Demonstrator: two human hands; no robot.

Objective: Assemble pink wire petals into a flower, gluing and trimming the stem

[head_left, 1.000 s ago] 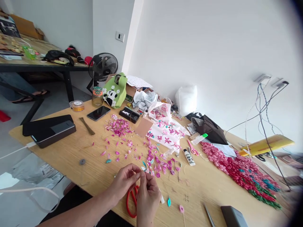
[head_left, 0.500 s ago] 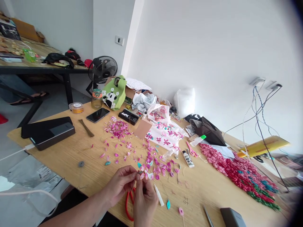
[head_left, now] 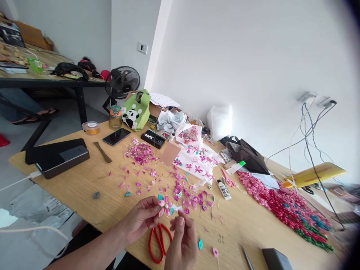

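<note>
Flower sits over the table, pinched in the left hand's closed fingers, apparently mid-assembly; the next move seems to call for a steady left grip. The right hand hovers beside it, fingertips nearly together, whether holding anything I cannot tell; the flower's stem is hidden.

The right hand hides part of the red-handled tool.
</note>
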